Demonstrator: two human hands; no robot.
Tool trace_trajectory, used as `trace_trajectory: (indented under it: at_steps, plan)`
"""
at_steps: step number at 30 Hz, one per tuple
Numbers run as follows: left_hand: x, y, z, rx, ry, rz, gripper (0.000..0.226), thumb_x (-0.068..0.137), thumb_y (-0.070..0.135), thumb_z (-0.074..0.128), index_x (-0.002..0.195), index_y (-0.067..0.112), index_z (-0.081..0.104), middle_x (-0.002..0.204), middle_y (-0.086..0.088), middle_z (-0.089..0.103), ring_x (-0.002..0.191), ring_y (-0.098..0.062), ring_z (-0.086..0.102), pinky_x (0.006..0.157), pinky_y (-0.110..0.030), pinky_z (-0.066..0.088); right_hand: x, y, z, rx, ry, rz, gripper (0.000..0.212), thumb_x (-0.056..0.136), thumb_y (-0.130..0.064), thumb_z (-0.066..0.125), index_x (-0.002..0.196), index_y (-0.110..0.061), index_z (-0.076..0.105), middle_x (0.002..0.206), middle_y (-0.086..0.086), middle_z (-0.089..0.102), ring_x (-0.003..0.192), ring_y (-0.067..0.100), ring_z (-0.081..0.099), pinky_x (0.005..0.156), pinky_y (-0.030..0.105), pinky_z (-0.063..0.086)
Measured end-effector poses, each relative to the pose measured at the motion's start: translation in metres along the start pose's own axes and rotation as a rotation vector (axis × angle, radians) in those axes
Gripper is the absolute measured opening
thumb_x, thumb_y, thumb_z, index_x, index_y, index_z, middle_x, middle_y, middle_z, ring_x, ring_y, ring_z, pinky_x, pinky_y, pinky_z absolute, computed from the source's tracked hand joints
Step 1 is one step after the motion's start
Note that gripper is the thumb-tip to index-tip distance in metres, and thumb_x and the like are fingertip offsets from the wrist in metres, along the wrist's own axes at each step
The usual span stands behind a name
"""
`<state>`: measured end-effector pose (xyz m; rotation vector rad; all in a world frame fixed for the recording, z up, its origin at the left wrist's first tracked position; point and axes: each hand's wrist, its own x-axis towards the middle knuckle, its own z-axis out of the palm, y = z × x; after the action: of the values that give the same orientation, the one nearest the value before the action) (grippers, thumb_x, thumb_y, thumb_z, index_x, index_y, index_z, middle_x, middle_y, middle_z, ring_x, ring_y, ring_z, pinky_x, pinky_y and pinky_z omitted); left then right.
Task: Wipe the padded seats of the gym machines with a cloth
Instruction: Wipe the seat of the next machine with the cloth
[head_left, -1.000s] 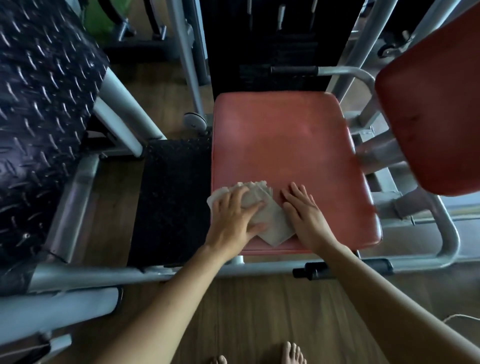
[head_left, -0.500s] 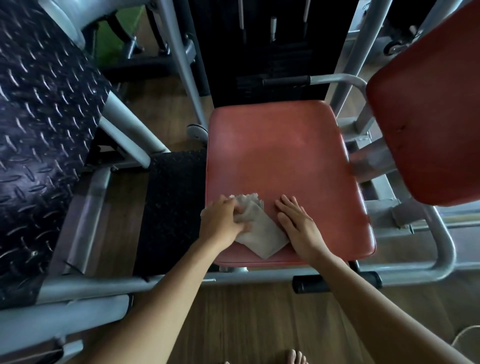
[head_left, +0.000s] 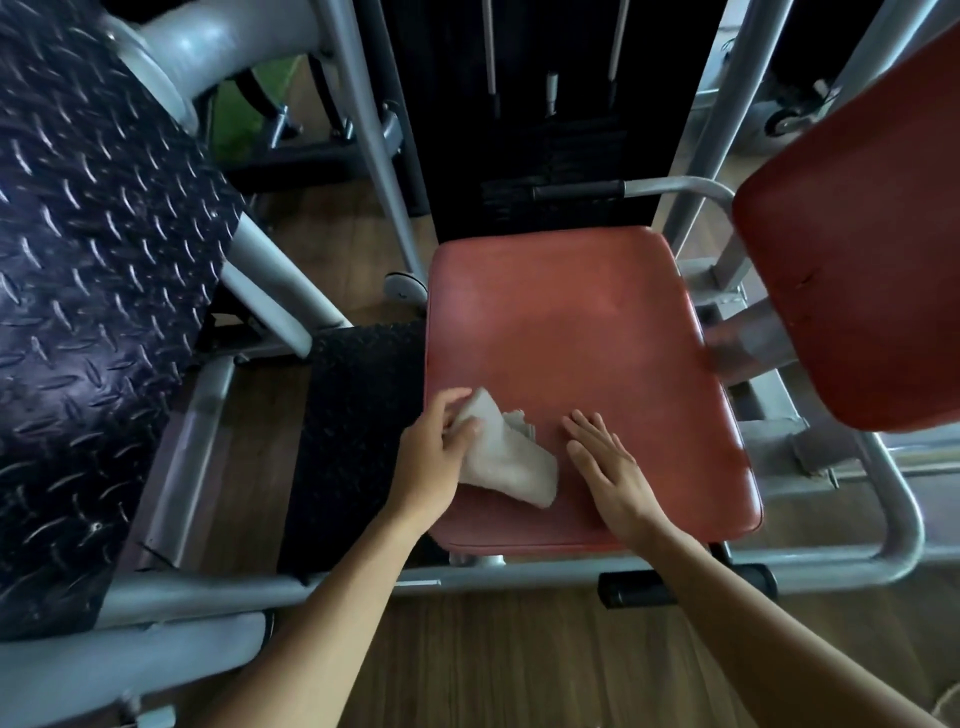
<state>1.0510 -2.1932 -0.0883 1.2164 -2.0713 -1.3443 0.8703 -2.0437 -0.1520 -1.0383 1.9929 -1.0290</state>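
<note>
Head view:

- A red padded seat fills the middle of the frame, its front edge toward the bottom.
- A pale, crumpled cloth lies on the lower left part of the seat, near the front edge and the left side.
- The left hand comes in from the lower left and grips the upper left end of the cloth. Its fingers are curled over the top of the bunched fabric and the thumb is pressed against it from below.
- The rest of the cloth trails toward the lower right from that hand and rests on the seat.
- The right hand lies flat on the seat just to the right of the cloth, palm down. Its fingers are straight and slightly spread, pointing to the upper left, and it holds nothing.
- A narrow strip of seat shows between the right hand and the cloth.
- A second red pad stands tilted at the right edge of the frame, above the seat's right side.
- A dark ribbed metal plate takes up the left of the frame.
- A black rubber mat lies between that plate and the seat.
- A grey tube frame runs under the seat's front edge.
- A black weight stack rises behind the seat at top centre.
- A wooden floor shows along the bottom.
</note>
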Motion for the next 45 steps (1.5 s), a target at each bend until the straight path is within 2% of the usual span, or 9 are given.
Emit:
trace_trajectory:
  at_steps: [7, 10, 14, 17, 22, 28, 32, 37, 45]
  plan:
    - [0.026, -0.021, -0.016, 0.194, -0.032, -0.164, 0.052, 0.094, 0.007, 0.052, 0.136, 0.030, 0.033, 0.103, -0.009, 0.064, 0.076, -0.018, 0.063, 0.061, -0.028, 0.047, -0.002, -0.007, 0.009, -0.058, 0.097, 0.029, 0.058, 0.098, -0.053, 0.037, 0.149, -0.027, 0.048, 0.158, -0.012, 0.038, 0.151, 0.001, 0.015, 0.117, 0.010, 0.006]
    - [0.011, -0.036, -0.018, 0.522, -0.106, -0.074, 0.056, 0.089, 0.016, 0.061, 0.134, 0.039, 0.039, 0.129, -0.003, 0.045, 0.108, -0.023, 0.054, 0.083, -0.038, 0.052, 0.000, -0.008, 0.011, -0.102, 0.097, 0.052, 0.060, 0.097, -0.055, 0.037, 0.149, -0.027, 0.048, 0.158, -0.014, 0.036, 0.152, 0.001, 0.014, 0.121, 0.019, 0.007]
    - [0.009, -0.031, -0.019, 0.629, -0.266, 0.254, 0.066, 0.095, 0.045, 0.060, 0.153, 0.023, 0.037, 0.165, -0.001, 0.020, 0.153, -0.024, 0.014, 0.125, -0.043, 0.017, 0.004, -0.011, 0.015, -0.129, 0.090, 0.093, 0.045, 0.106, -0.040, 0.043, 0.149, -0.027, 0.048, 0.159, -0.013, 0.035, 0.152, 0.002, 0.013, 0.121, 0.021, 0.005]
    - [0.015, -0.031, -0.005, 0.762, -0.521, 0.263, 0.098, 0.091, 0.066, 0.052, 0.161, 0.016, 0.005, 0.169, -0.003, -0.002, 0.156, -0.023, -0.007, 0.125, -0.038, -0.002, 0.007, -0.014, 0.022, -0.150, 0.125, 0.132, 0.044, 0.107, -0.036, 0.041, 0.150, -0.025, 0.047, 0.161, -0.011, 0.034, 0.153, 0.005, 0.012, 0.123, 0.024, 0.004]
    - [0.014, -0.048, 0.004, 0.853, -0.442, 0.407, 0.066, 0.106, 0.040, 0.039, 0.160, 0.013, 0.012, 0.169, -0.010, 0.002, 0.155, -0.035, -0.001, 0.126, -0.041, 0.003, 0.008, -0.017, 0.033, -0.219, 0.168, 0.147, 0.045, 0.108, -0.038, 0.039, 0.150, -0.026, 0.046, 0.163, -0.010, 0.030, 0.154, 0.007, 0.010, 0.125, 0.031, 0.003]
    - [0.012, -0.066, -0.035, 0.222, -0.227, 0.291, 0.066, 0.102, 0.024, 0.057, 0.159, 0.027, 0.023, 0.144, -0.011, 0.057, 0.127, -0.022, 0.059, 0.105, -0.032, 0.048, 0.005, -0.045, 0.055, -0.366, 0.179, 0.163, 0.050, 0.105, -0.040, 0.043, 0.154, -0.033, 0.036, 0.165, -0.004, 0.025, 0.156, 0.019, 0.009, 0.125, 0.041, 0.005]
    - [0.001, -0.085, -0.070, 0.056, -0.072, 0.126, 0.060, 0.103, 0.009, 0.051, 0.157, 0.025, 0.030, 0.155, -0.003, 0.044, 0.138, -0.007, 0.043, 0.103, 0.001, 0.028, 0.004, -0.057, 0.090, -0.502, 0.030, -0.012, 0.052, 0.106, -0.038, 0.044, 0.156, -0.035, 0.031, 0.168, -0.003, 0.016, 0.156, 0.015, 0.003, 0.125, 0.038, 0.001]
    - [-0.021, -0.127, -0.084, -0.039, -0.030, -0.005, 0.058, 0.103, 0.012, 0.052, 0.155, 0.033, 0.035, 0.157, 0.009, 0.040, 0.133, 0.009, 0.035, 0.097, 0.008, 0.025, -0.001, -0.035, 0.119, -0.785, 0.149, -0.090, 0.060, 0.102, -0.054, 0.021, 0.159, -0.037, 0.020, 0.170, 0.001, 0.007, 0.157, 0.023, -0.001, 0.127, 0.045, -0.001]
    - [-0.017, -0.188, -0.055, -0.391, 0.093, -0.079, 0.062, 0.100, 0.029, 0.059, 0.155, 0.030, 0.032, 0.153, 0.008, 0.046, 0.137, -0.007, 0.047, 0.117, -0.040, 0.039, -0.002, -0.032, 0.127, -0.821, 0.269, -0.130, 0.063, 0.097, -0.059, 0.019, 0.157, -0.041, 0.025, 0.168, -0.002, 0.016, 0.156, 0.018, 0.008, 0.127, 0.043, 0.008]
